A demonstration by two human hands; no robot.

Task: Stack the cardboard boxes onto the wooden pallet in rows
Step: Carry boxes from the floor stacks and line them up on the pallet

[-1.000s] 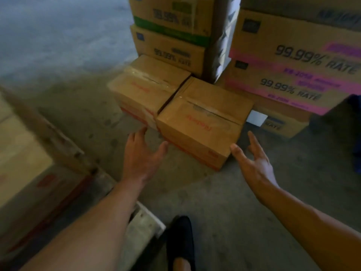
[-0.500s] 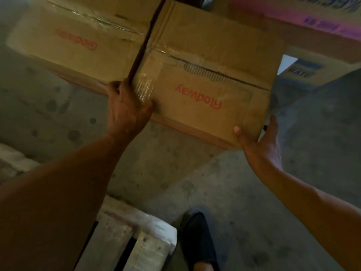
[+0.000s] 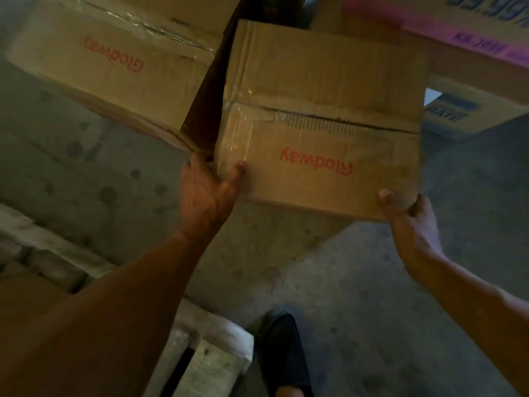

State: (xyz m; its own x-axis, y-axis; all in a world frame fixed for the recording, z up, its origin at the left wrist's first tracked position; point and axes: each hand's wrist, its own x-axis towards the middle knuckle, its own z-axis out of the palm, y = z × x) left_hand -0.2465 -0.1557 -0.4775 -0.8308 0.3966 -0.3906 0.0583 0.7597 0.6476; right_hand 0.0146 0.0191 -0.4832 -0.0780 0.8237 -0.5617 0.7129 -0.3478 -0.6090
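Since half a second ago the cardboard box (image 3: pixel 323 118) has swung away from its neighbour, and a dark wedge of gap now opens between the two. Left of the grip, that second Glodway box (image 3: pixel 108 61) lies on the concrete floor (image 3: pixel 372 282), its near corner just beside the left hand (image 3: pixel 204 193). Beyond the grip and to the right a pink-banded carton (image 3: pixel 472 32) crowds the held box's far edge, with a blue-printed carton (image 3: pixel 455 113) under it.

The person's left hand grips the near left corner, thumb on the top face and fingers hidden round the side. Their right hand (image 3: pixel 406 213) pinches the near right corner, thumb on top and fingers curled beneath. Both forearms reach forward, the left one low across the view.

Below the grip, toward the person, the floor lies bare as far as a dark shoe (image 3: pixel 286 356). Down and to the left of the grip sits the corner of the wooden pallet (image 3: pixel 209 359). Whether the box's far edge is off the floor cannot be told.
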